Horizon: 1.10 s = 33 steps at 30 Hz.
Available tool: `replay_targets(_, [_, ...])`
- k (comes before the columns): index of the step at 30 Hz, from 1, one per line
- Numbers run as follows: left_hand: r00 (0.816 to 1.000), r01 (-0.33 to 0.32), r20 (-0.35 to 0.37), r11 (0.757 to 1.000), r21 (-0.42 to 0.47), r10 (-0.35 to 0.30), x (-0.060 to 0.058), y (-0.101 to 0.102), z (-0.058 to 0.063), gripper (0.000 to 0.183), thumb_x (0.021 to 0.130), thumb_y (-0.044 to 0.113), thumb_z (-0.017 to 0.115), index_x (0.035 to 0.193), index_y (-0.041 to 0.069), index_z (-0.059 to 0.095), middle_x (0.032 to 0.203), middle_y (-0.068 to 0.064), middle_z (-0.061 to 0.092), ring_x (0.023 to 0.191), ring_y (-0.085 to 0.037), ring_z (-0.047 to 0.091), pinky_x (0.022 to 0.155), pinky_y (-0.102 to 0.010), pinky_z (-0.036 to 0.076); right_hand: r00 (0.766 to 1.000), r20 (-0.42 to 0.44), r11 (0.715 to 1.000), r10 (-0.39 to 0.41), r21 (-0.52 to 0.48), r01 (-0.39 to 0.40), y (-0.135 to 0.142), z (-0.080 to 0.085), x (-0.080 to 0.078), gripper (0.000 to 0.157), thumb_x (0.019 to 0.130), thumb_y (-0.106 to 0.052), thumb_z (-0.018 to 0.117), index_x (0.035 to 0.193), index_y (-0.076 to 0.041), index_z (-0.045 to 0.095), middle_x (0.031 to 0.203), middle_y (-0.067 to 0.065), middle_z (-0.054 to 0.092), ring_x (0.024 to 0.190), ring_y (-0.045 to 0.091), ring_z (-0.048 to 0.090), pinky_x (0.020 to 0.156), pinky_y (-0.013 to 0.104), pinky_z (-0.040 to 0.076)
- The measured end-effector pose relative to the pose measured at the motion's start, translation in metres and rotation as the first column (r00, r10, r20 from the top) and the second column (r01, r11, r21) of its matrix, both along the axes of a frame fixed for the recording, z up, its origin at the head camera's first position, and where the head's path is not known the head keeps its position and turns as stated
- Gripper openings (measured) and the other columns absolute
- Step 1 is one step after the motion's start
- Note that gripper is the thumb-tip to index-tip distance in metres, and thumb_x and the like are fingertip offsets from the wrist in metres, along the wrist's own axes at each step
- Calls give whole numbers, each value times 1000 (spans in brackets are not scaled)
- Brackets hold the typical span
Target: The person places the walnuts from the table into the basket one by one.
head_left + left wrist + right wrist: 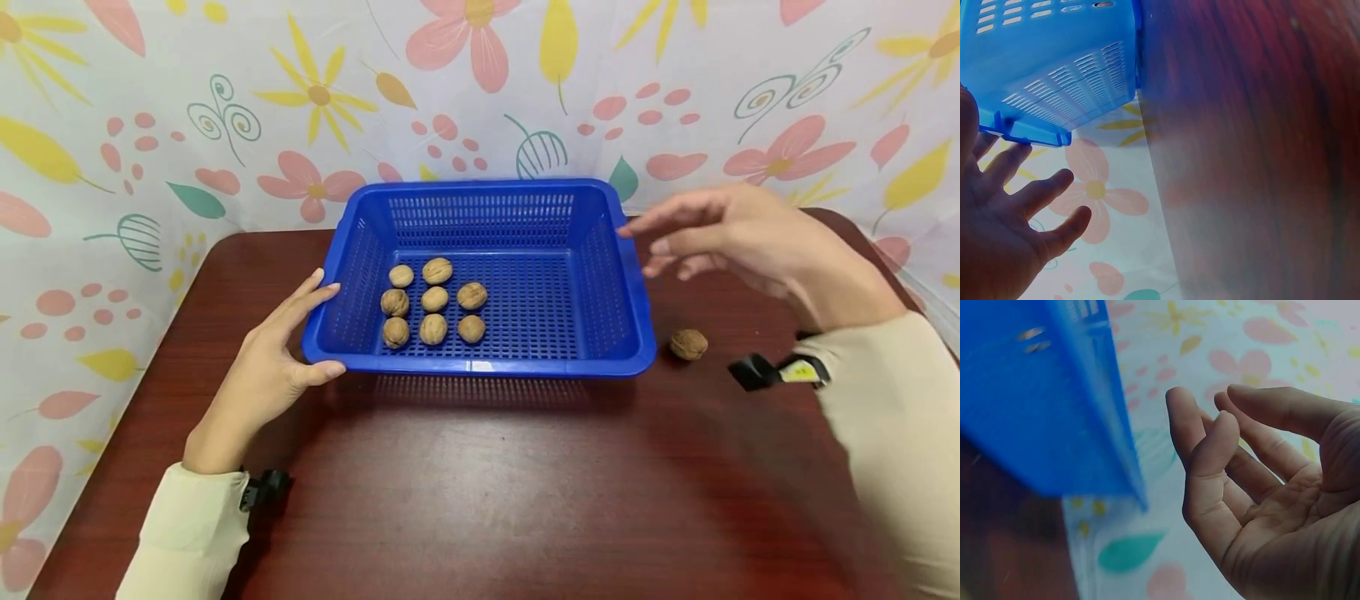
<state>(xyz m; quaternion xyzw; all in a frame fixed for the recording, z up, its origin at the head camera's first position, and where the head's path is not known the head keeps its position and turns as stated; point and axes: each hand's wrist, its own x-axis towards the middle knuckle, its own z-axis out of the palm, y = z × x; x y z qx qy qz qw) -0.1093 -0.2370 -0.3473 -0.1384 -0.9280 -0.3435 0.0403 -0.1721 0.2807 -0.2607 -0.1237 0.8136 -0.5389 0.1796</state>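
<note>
A blue plastic basket [480, 367] with slotted walls holds several walnuts [432, 328], grouped in the left half of its floor. My left hand [270, 354] is at the basket's left end, thumb by the front corner and fingertips along the side rim. In the left wrist view its fingers [1054, 187] are spread, some of them at the rim's edge and others free of it. Just off the right rim, my right hand [750, 237] hovers with loosely bent fingers and nothing between them. A single walnut [688, 344] lies on the table below that hand, outside the basket.
The dark reddish-brown wooden table [480, 492] has a glossy top with rounded back corners. Behind it and along its sides hangs a white cloth [480, 125] printed with flowers and leaves. The basket's back rim stands close to this cloth.
</note>
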Motion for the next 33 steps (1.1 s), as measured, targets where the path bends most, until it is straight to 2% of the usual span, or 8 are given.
replay_targets(2, [1000,-4,5,1000,4,4,0,0,0,91,80,46,90,159,29,48,173,7,29,149,-39,45,89,-8,47,1000,-7,999,-31,17,31,18,-14,11,33,102,-1,65,129,-17,75,115,-5,80,92,20,78,69,29,60])
replay_targets(5, [1000,-4,-1,1000,2,4,0,0,0,91,80,47,90,159,30,47,173,7,29,150,-39,43,100,-32,56,999,7,998,-49,27,49,40,-36,24,33,102,-1,64,129,-17,75,110,-5,81,88,19,78,68,30,60])
replay_targets(8, [1000,-2,-9,1000,-5,2,0,-1,-1,91,80,48,89,159,30,47,173,8,29,151,-39,43,102,-58,52,998,38,999,-42,37,40,57,-57,33,34,103,-2,62,129,-19,75,110,-7,80,87,19,77,67,30,59])
replay_targets(10, [1000,0,-10,1000,-7,0,0,-2,-1,91,80,47,89,159,30,46,173,7,28,151,-39,43,102,-61,51,996,72,998,-45,56,41,64,-69,36,32,103,-4,63,129,-19,74,111,-7,80,87,20,77,66,31,59])
replay_targets(16, [1000,-5,4,1000,-4,5,1,-1,0,91,80,47,89,159,31,47,173,7,29,151,-39,43,102,-46,55,985,154,994,-74,96,60,73,-95,42,31,100,-6,68,128,-16,73,104,-2,81,86,21,77,66,32,58])
replay_targets(25, [1000,6,-1,1000,-2,-6,1,0,0,90,81,46,89,159,30,47,173,7,29,148,-40,47,95,-22,53,979,196,998,-60,10,59,75,-111,47,32,99,-1,65,126,-16,74,99,0,81,84,21,78,66,29,59])
replay_targets(30, [1000,10,-1,1000,16,-10,1,-1,-1,90,80,46,90,158,29,48,173,6,29,149,-40,45,90,-2,40,984,173,998,-35,-40,42,73,-114,48,32,99,4,65,128,-8,72,107,1,79,88,21,78,77,34,64])
replay_targets(33, [1000,15,-8,1000,14,-15,0,0,0,91,79,48,89,158,28,49,173,5,30,150,-40,44,97,-14,49,987,158,997,-27,-72,39,72,-115,49,33,97,7,65,128,-4,71,110,1,78,90,21,78,81,36,64])
